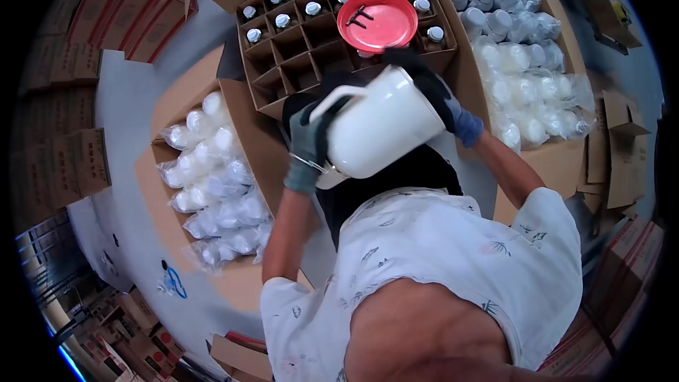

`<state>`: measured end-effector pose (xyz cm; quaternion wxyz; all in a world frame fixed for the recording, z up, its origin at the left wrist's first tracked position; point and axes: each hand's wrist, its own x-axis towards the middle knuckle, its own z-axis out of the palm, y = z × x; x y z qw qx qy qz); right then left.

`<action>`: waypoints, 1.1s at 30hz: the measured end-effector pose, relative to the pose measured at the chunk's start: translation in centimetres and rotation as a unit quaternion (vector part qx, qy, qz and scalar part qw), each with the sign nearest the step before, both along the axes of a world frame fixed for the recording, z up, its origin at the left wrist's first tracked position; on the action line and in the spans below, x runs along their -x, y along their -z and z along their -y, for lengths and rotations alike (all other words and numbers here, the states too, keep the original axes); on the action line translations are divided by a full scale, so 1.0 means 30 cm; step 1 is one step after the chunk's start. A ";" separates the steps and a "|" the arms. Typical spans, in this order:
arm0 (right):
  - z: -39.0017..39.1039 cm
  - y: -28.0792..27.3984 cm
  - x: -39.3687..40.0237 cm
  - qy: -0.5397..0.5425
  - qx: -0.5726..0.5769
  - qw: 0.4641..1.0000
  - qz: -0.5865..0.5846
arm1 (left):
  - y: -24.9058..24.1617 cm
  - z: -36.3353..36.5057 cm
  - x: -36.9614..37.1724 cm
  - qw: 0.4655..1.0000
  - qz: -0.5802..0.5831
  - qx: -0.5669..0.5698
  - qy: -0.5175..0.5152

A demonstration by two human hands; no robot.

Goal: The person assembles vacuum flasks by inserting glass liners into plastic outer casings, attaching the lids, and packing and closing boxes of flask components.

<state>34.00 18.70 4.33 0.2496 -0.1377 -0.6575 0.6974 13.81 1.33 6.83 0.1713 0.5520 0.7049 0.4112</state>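
A large white jug (382, 124) lies tilted on its side above my lap, its wide end toward the upper right. My left hand (311, 138), in a grey-green and black glove, is closed round it by the handle. At the wide end, my gloved right hand (435, 95) grips the jug's edge; its fingertips are partly blurred. Just beyond is a red round dish (378, 21) with small black pieces (361, 17) in it, resting on a divided cardboard box (276, 102). White-capped bottles (312, 8) stand in many of the box's compartments; several front compartments hold no bottle.
Open cartons of plastic-wrapped white cups or lids stand at left (212, 163) and right (523, 85). Stacked cartons (134, 7) rise at the upper left, with more at the right edge (622, 269). A blue loop (177, 283) lies on the floor.
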 end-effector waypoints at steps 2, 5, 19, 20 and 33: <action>0.019 0.063 0.012 0.013 0.111 0.992 -0.055 | -0.095 -0.015 -0.070 0.999 0.002 -0.044 -0.020; -0.025 0.281 0.029 -0.206 0.569 0.783 -0.140 | -0.209 -0.057 -0.127 0.927 -0.337 -0.071 0.146; -0.149 0.083 0.482 -0.095 0.003 0.995 0.032 | -0.129 0.042 0.178 0.987 0.021 -0.097 -0.129; -0.249 0.130 0.533 -0.129 0.031 0.984 0.120 | -0.129 0.065 0.180 0.974 0.110 -0.079 -0.180; -0.754 0.708 0.733 -0.100 -0.575 0.692 0.424 | 0.168 0.384 0.284 0.824 0.457 0.078 -0.327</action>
